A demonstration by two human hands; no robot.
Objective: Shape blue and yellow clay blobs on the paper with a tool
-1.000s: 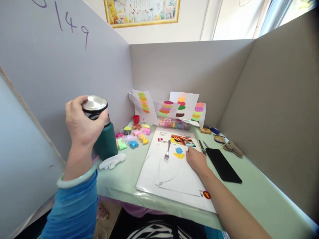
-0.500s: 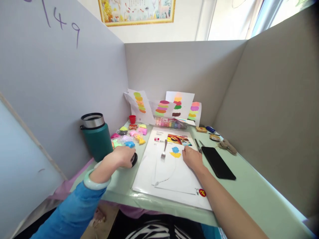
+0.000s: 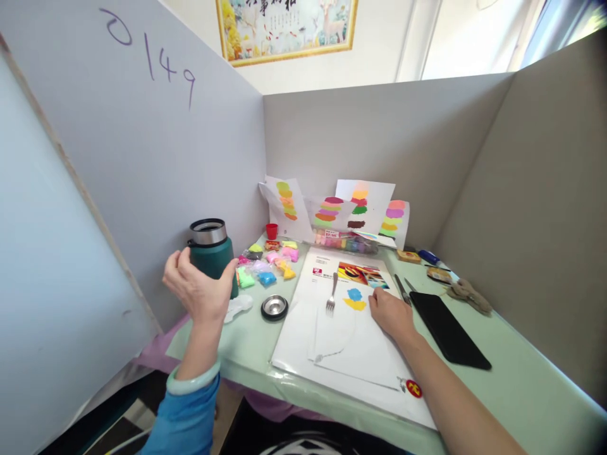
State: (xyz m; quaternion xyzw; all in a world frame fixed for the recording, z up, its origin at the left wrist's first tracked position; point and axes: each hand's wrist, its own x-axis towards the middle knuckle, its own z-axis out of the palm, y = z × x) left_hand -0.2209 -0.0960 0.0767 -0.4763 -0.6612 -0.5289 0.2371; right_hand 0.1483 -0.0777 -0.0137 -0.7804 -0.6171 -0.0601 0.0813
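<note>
My left hand (image 3: 203,281) stands in front of a teal bottle (image 3: 208,253) with a steel rim and no lid on it. Its fingers are apart, curved to the left of the bottle, with the thumb to the right; whether they touch it I cannot tell. The black and steel lid (image 3: 274,307) lies on the table, its metal side up. My right hand (image 3: 392,314) rests on the white drawing pad (image 3: 303,344) with its fingers curled in; whatever may be inside them is hidden. Beside it are a blue and a yellow patch (image 3: 355,304) and a fork (image 3: 332,294).
Bags of coloured clay (image 3: 266,278) and a red cup (image 3: 272,231) sit behind the lid. A white object (image 3: 238,306) lies by the bottle. To the right are a black tablet-like slab (image 3: 448,328), a knife (image 3: 403,289) and gloves (image 3: 469,296). Grey partitions (image 3: 374,139) enclose the table.
My left hand has left the lid on the table and moved left and up to the bottle, its fingers spreading. The view has swung left; my right hand stays on the pad.
</note>
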